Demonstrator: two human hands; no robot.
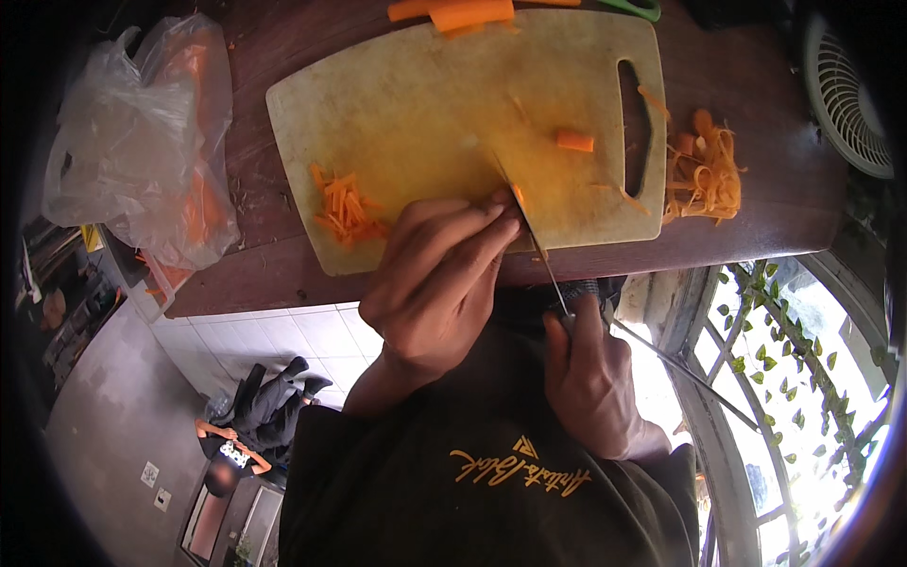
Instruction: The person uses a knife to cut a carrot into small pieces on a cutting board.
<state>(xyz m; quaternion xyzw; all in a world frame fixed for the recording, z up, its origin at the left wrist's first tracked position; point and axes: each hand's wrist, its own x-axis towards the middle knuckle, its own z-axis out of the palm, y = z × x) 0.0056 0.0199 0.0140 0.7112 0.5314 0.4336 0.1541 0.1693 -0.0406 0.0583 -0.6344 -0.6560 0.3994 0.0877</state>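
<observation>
My right hand is closed around the handle of a kitchen knife, its blade reaching onto the cutting board. The fingertips of my left hand are pinched together against the blade's left side, apparently on a small piece of carrot mostly hidden by the fingers; a thin orange sliver shows at the blade. Carrot sticks lie heaped at the board's lower left corner. A short carrot chunk rests to the right of the knife. Larger peeled carrot pieces lie at the board's far edge.
A clear plastic bag with orange contents lies on the wooden table at left. Carrot peelings are piled right of the board. A green handle shows at the top, a fan at upper right. Another person sits farther off.
</observation>
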